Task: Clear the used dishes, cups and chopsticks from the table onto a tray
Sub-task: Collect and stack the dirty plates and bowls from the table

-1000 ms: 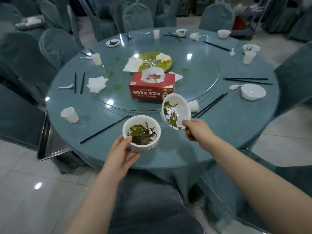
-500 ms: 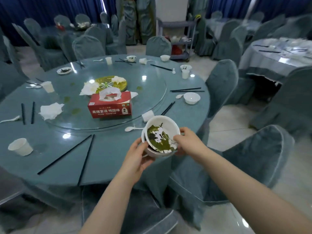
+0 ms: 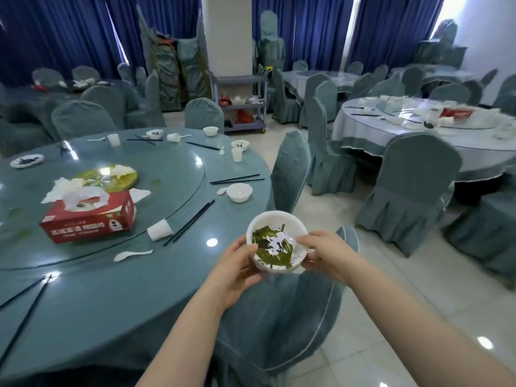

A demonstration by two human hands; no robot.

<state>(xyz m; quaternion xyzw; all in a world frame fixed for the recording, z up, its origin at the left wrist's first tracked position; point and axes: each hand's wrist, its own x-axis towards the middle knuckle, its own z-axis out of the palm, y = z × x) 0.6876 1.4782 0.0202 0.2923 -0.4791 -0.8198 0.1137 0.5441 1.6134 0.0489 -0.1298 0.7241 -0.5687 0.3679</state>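
while the left hand (image 3: 237, 270) and right hand (image 3: 325, 254) both grip the soiled bowl (image 3: 276, 241) off the table (image 3: 111, 297), the next move looks like carrying it level to a tray, unseen here.

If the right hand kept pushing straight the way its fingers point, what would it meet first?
The right hand points left across the dirty bowl it already grips; beyond that, probably the left hand on the bowl's opposite side.
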